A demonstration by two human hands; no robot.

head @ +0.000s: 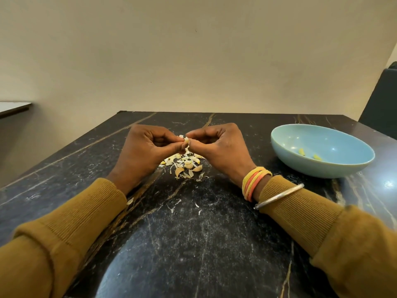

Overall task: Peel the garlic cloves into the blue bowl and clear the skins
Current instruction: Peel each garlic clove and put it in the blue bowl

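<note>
A small garlic clove (186, 140) is pinched between the fingertips of my left hand (148, 147) and my right hand (217, 145), a little above the table. Both hands have their fingers curled around it. Below them lies a pile of garlic cloves and loose skins (185, 165) on the black marble table (193, 244). The blue bowl (322, 166) stands to the right of my right hand, with two peeled cloves (301, 151) inside.
Stray skin flakes (196, 205) lie on the table nearer to me. A dark chair back (382, 102) stands at the far right behind the bowl. The edge of another table (15, 107) shows at the left.
</note>
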